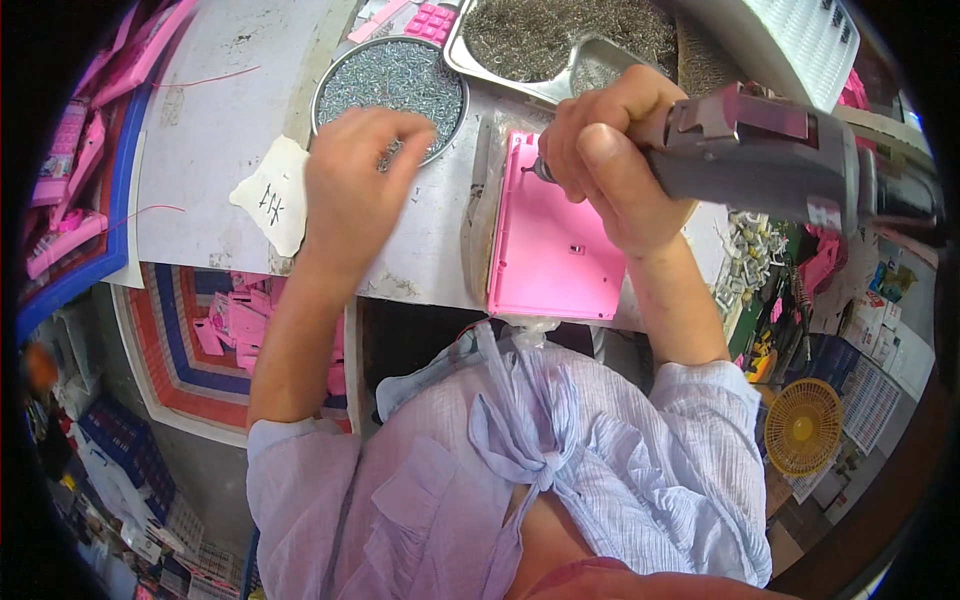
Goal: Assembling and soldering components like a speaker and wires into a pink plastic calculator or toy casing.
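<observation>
My right hand [625, 155] is wrapped around a grey electric screwdriver [760, 170], held almost level. Its bit points left and down at the upper left corner of a flat pink plastic panel [560, 255]; whether the bit touches a screw there cannot be made out. The panel lies on the worktable in front of me. Over the near side of a round metal bowl [466, 105], my left hand [355, 180] has thumb and forefinger pinched together, slightly blurred. Small silvery screws [390, 75] fill the bowl. Anything between those fingertips is too small to see.
A metal tray [460, 60] of small brownish metal parts stands behind the panel, with a scoop [600, 65] in it. A torn paper label [275, 195] lies left of the bowl. Pink parts [240, 320] fill a striped box below the table. At right are loose metal pieces [750, 255].
</observation>
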`<control>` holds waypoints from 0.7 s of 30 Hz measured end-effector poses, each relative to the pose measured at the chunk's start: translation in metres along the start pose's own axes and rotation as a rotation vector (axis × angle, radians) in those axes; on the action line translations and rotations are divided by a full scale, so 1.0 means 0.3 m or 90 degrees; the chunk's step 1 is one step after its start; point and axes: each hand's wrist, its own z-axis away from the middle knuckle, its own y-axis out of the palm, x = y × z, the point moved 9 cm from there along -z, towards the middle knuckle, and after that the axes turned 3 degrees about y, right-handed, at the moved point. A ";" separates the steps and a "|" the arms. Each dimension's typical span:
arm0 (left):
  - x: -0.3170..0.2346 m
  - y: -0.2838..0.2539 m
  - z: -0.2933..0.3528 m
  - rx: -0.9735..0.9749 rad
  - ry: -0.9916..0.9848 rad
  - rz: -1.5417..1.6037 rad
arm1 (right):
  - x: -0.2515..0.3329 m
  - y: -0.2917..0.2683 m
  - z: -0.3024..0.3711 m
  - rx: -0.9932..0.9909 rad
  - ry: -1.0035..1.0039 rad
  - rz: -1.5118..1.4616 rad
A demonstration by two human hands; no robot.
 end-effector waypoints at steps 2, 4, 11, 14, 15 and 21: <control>-0.099 0.015 0.015 0.043 0.080 -0.015 | -0.008 0.005 -0.011 0.015 0.025 -0.061; -0.172 0.036 0.032 0.087 0.158 -0.025 | -0.019 0.001 -0.009 0.004 0.051 -0.093; -0.116 0.055 0.085 0.048 -0.007 0.220 | -0.032 0.009 -0.036 -0.054 0.111 -0.008; -0.117 0.086 0.102 0.138 -0.106 0.241 | -0.047 0.001 -0.041 -0.018 0.082 -0.051; -0.122 0.090 0.107 0.146 -0.084 0.220 | -0.046 0.005 -0.038 -0.003 0.079 -0.046; -0.182 0.084 0.134 0.076 0.130 0.106 | 0.084 0.014 -0.030 0.089 -0.024 -0.101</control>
